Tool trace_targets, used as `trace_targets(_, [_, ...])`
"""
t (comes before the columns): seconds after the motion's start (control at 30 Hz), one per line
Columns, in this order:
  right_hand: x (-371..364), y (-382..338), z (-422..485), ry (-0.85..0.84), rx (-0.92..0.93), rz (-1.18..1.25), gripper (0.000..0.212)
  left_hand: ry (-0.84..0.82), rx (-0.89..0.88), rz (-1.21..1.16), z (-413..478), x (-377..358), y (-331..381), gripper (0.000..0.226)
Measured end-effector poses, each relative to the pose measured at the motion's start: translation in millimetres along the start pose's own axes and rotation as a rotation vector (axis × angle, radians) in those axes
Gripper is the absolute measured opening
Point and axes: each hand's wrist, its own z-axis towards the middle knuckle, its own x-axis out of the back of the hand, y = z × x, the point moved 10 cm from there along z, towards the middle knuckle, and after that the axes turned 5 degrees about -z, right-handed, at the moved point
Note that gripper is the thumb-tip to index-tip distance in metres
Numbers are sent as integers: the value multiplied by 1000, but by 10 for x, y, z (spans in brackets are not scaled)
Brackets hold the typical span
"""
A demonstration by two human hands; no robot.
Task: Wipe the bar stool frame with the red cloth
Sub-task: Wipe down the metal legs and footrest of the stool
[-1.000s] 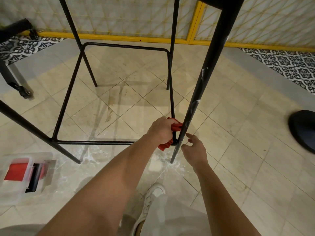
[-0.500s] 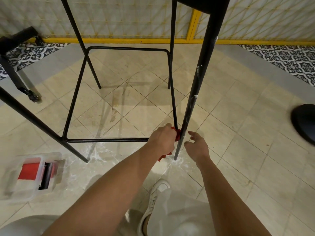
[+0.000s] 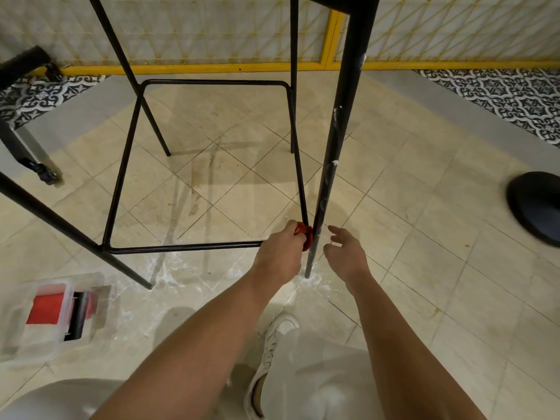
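The black metal bar stool frame (image 3: 212, 82) stands on the tiled floor, its near right leg (image 3: 336, 140) marked with white smears. My left hand (image 3: 280, 256) is closed around the red cloth (image 3: 305, 234), pressing it against the corner where the footrest bar meets that leg, low down. Most of the cloth is hidden inside the fist. Just right of the same leg, my right hand (image 3: 344, 253) hovers with its fingers spread, holding nothing and not touching the metal.
A clear plastic box (image 3: 51, 316) with red contents lies on the floor at the left. A black round base (image 3: 536, 207) sits at the right edge. Another black furniture leg (image 3: 27, 159) stands far left. My white shoe (image 3: 272, 353) is below. White residue dusts the floor around the stool's feet.
My left hand has slid the cloth down the leg towards the footrest corner, so less cloth shows. My right hand has let go of the leg and opened beside it.
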Motion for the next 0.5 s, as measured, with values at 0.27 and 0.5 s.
trace_targets(0.27, [-7, 32, -9, -6, -1, -16, 53, 71, 80, -178, -1, 81, -105, 39])
trace_targets(0.5, [-21, 48, -9, -20, -9, -32, 53, -44, 10, 24, -11, 48, -9, 44])
